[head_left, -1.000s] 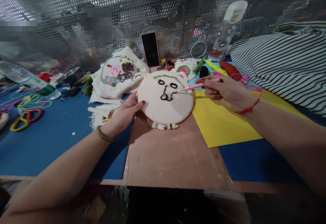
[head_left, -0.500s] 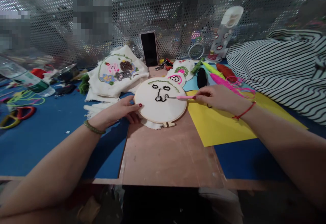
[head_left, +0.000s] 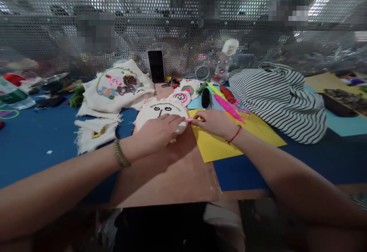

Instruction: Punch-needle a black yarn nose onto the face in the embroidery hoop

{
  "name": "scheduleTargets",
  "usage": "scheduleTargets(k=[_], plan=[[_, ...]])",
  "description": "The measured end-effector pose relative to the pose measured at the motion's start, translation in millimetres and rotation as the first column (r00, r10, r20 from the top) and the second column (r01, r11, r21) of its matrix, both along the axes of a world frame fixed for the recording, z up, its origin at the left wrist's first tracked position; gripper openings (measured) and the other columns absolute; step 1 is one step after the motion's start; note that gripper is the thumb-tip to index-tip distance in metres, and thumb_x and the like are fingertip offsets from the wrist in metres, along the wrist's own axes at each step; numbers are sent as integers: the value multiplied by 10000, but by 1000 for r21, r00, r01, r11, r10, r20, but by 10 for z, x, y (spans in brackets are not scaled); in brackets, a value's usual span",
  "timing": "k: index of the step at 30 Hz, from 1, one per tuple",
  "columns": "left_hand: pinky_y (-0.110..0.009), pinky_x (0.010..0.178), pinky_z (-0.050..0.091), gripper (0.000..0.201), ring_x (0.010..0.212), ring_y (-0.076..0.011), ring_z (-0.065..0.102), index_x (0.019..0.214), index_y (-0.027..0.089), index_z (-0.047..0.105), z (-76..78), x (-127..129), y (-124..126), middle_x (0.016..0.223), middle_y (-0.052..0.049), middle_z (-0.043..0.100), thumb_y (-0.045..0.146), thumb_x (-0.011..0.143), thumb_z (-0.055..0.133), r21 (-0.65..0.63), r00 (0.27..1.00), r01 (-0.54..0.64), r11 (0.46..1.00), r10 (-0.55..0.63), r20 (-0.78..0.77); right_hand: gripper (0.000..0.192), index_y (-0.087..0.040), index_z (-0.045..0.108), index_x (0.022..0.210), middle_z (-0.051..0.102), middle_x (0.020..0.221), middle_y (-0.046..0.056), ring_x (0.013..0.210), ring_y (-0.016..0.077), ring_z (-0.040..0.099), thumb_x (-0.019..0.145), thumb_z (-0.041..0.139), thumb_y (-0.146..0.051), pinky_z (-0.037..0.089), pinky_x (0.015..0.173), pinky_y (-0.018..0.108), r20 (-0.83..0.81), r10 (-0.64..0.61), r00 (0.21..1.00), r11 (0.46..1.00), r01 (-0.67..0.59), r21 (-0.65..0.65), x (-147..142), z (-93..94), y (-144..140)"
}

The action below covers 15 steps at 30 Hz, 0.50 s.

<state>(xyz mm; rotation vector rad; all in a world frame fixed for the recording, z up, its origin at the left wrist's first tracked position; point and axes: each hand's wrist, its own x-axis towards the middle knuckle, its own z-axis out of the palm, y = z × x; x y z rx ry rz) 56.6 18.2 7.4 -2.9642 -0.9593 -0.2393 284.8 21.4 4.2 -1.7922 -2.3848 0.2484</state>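
- Right hand (head_left: 213, 122), center of frame: I read its thumb and fingertips as pinched on the pink tool (head_left: 188, 120), just a short bit of it showing
- Left hand (head_left: 157, 131) lies across the lower part of the hooped cloth (head_left: 149, 113), fingertips right at the pink tool; I can't tell if they grip the tool, the cloth or just rest there
- Hooped cloth sits mid-frame, over the top end of the brown board (head_left: 166, 179); I see two black eye outlines (head_left: 168, 109), a black line below and a green arc above, the rest is under the left hand
- Step in hand, my read: both hands busy at the pink tool, beside the stitched design, rather than a stitch going in; tool tip hidden from me, so low confidence
- Next move, my judgement: any further stitch calls for the left hand off the design and back on the rim, right hand squaring the tip to the black line
- Right of the hands: yellow sheet (head_left: 212, 145) under the right wrist, black yarn (head_left: 205, 98) and pink yarn (head_left: 228, 107) above it, loose strands near the wrist, snag risk I'd watch
- Farther out: embroidered cloth (head_left: 119, 82) upper left, phone (head_left: 156, 67) upright top center, striped fabric (head_left: 275, 99) on the right
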Motion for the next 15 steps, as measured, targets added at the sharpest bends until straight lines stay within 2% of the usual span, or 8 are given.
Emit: scheduleTargets(k=[3,6,8,10,12,13,14,15], plan=[[-386,896,532,374,1159,-289,634,1363,124,550,-56,233,58,1276,-168,666,227,1010,486,51,996,-65,997,68,-63,330,-207,765,1027,728,793,69,737,216,627,981,557,-458,301,595,313,-96,31,995,999,-30,11,26,34,-5],[-356,814,533,289,1020,-264,661,1169,117,642,-129,302,137,1072,-141,682,254,1042,422,63,993,-82,995,87,-84,383,-194,751,873,665,697,29,644,163,560,973,540,-498,310,584,294,-292,101,951,994,-105,3,161,46,85],[-336,794,524,267,1002,-244,652,1122,129,650,-180,296,174,1114,-134,662,237,1039,421,80,996,-42,996,48,-75,418,-179,724,806,622,644,8,596,136,518,941,561,-539,324,579,281,-420,119,900,989,-143,-27,270,47,158],[-329,789,516,248,1006,-234,640,1117,134,638,-218,284,190,1157,-132,649,224,1035,422,78,998,-10,997,14,-55,429,-174,719,842,572,566,-22,534,120,486,899,594,-580,342,566,272,-494,105,863,971,-196,-136,351,42,206],[-338,797,512,239,996,-233,631,1127,129,620,-237,284,184,1138,-128,657,213,1036,416,58,999,2,998,1,-53,422,-185,721,891,561,517,-38,501,125,499,893,594,-587,378,564,270,-498,94,862,927,-258,-272,393,35,223],[-348,805,511,242,986,-236,628,1135,123,612,-241,290,175,1110,-126,667,211,1038,409,52,998,3,999,0,-61,392,-195,722,889,589,523,-32,516,136,532,902,591,-564,406,580,276,-470,98,877,918,-262,-299,406,31,229],[-358,815,510,248,981,-240,627,1143,119,608,-243,297,164,1090,-124,674,212,1041,403,48,998,2,999,2,-69,343,-208,725,871,638,563,-16,560,151,579,908,597,-523,439,615,286,-423,92,901,938,-221,-266,421,26,238],[-364,821,510,254,980,-242,626,1150,119,609,-244,305,151,1083,-124,678,223,1045,403,48,997,-2,999,5,-70,290,-218,730,860,698,646,5,637,169,629,914,601,-472,470,669,302,-370,63,927,974,-139,-181,440,19,254]])
